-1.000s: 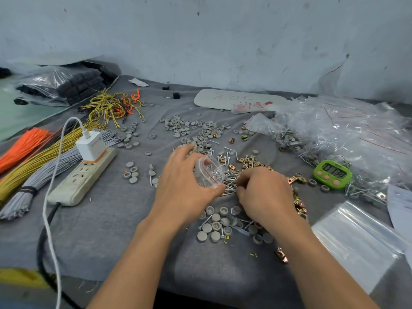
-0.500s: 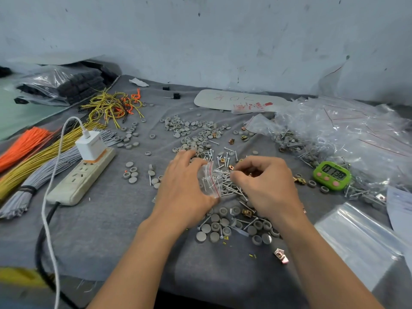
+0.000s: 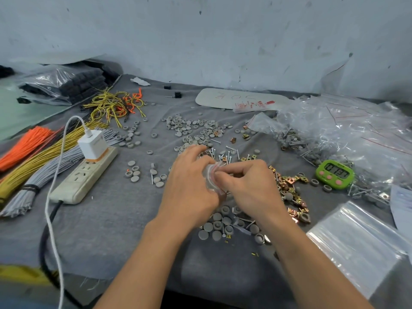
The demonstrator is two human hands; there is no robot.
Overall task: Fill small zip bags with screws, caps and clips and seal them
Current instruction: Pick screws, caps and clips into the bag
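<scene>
A small clear zip bag with a red strip at its mouth sits between both hands above the grey cloth. My left hand grips the bag from the left, fingers curled around it. My right hand pinches the bag's mouth from the right; what is inside the bag is hidden. Grey caps lie just below the hands. Silver screws are scattered beyond them. Brass clips lie to the right.
A white power strip with a charger and cable lies at the left, beside orange, yellow and grey wire bundles. A green timer, a heap of filled bags and a stack of flat zip bags occupy the right.
My right hand came up off the screw pile and moved to the bag's mouth, where it now pinches. The left hand kept hold of the bag and lifted slightly.
</scene>
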